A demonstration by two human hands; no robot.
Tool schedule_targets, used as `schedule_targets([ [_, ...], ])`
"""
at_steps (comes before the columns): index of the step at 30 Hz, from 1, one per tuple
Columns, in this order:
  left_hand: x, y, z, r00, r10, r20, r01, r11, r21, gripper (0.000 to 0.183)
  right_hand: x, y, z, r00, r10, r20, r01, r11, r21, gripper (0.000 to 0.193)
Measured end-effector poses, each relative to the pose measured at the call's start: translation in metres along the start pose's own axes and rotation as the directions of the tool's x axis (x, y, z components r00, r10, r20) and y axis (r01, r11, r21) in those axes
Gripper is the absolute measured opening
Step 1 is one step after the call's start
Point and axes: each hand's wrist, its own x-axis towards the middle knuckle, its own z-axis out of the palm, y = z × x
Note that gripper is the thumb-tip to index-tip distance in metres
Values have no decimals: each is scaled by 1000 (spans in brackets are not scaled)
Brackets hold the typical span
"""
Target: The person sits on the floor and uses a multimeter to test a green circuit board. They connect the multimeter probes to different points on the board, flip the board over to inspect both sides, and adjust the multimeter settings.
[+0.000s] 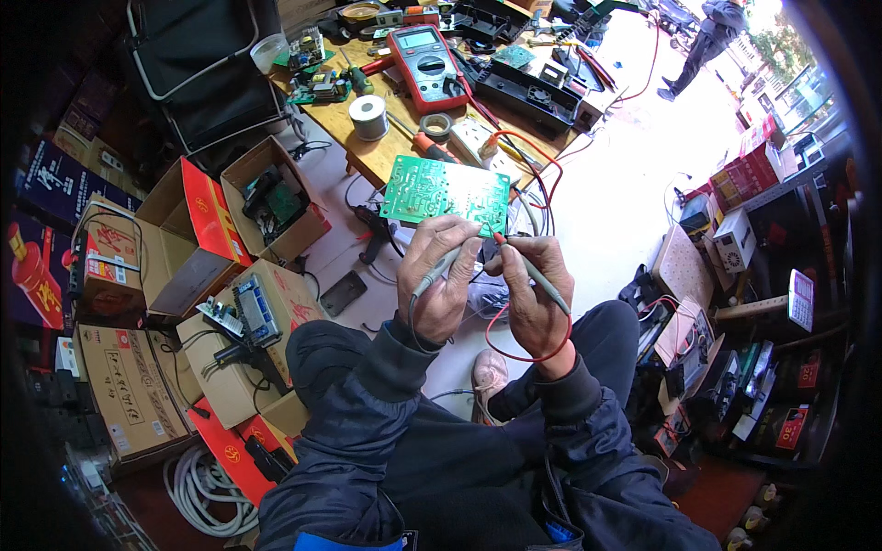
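A green circuit board [432, 191], solder side toward me, is tilted up just beyond my fingertips, near the table's front edge. My left hand [434, 275] is closed around a grey multimeter probe [439, 267] with a dark lead. Its fingertips reach the board's lower edge; whether they also grip the board is hidden. My right hand [535, 285] pinches a second grey probe [546, 286] with a red lead [514, 355]. That probe's red tip end is at the board's lower right corner. A red multimeter [426, 66] with a lit display lies on the table behind.
On the wooden table [342, 129] are a solder spool [369, 118], a tape roll [435, 126], a screwdriver [356, 79] and a black open housing [528, 96]. Cardboard boxes [129, 390] crowd my left. Shelved equipment [733, 241] stands right. A person [707, 41] is far off.
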Motion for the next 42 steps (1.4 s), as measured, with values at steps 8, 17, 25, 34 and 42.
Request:
schedule_targets([
  [8, 2, 0, -1, 1000, 29, 10, -28, 999, -17, 19, 0, -3, 1, 1000, -2, 2, 2, 1000, 4, 14],
  [17, 2, -1, -2, 999, 34, 11, -34, 999, -6, 18, 2, -2, 0, 1000, -17, 9, 17, 1000, -1, 14],
  [25, 1, -2, -2, 999, 46, 5, -46, 999, 11, 19, 1, -2, 1, 1000, -24, 12, 23, 999, 31, 14],
  [34, 1, -1, -1, 999, 39, 5, -39, 999, 5, 20, 0, 1, 0, 999, -28, 18, 27, 999, 38, 15],
  [42, 1, -2, 0, 999, 38, 0, -38, 999, -22, 20, 0, 0, 0, 1000, -21, 12, 20, 999, 27, 14],
])
